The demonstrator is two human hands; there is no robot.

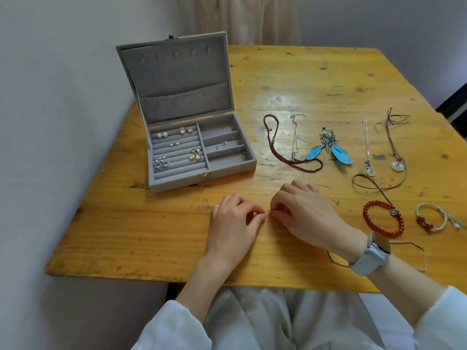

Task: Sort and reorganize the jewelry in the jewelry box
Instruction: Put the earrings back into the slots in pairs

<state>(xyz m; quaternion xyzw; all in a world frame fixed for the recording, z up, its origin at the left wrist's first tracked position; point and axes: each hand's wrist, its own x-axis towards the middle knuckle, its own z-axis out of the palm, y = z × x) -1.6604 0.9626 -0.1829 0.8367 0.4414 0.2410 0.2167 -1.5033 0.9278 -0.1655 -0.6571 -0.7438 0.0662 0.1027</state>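
Note:
A grey velvet jewelry box stands open at the table's left, with several earrings in its ring rolls and small studs in its right compartments. In front of the box my left hand and my right hand rest on the wood, fingertips almost touching. Between them they pinch a tiny gold earring piece, mostly hidden by the fingers. To the right lie a dark red beaded necklace, blue feather earrings, a silver chain, two pendant cords and a red bead bracelet.
The yellow wooden table stands against a white wall on the left. A white cord bracelet with red beads lies at the right edge. A thin chain runs under my right wrist, which wears a grey watch. A small pin lies nearby.

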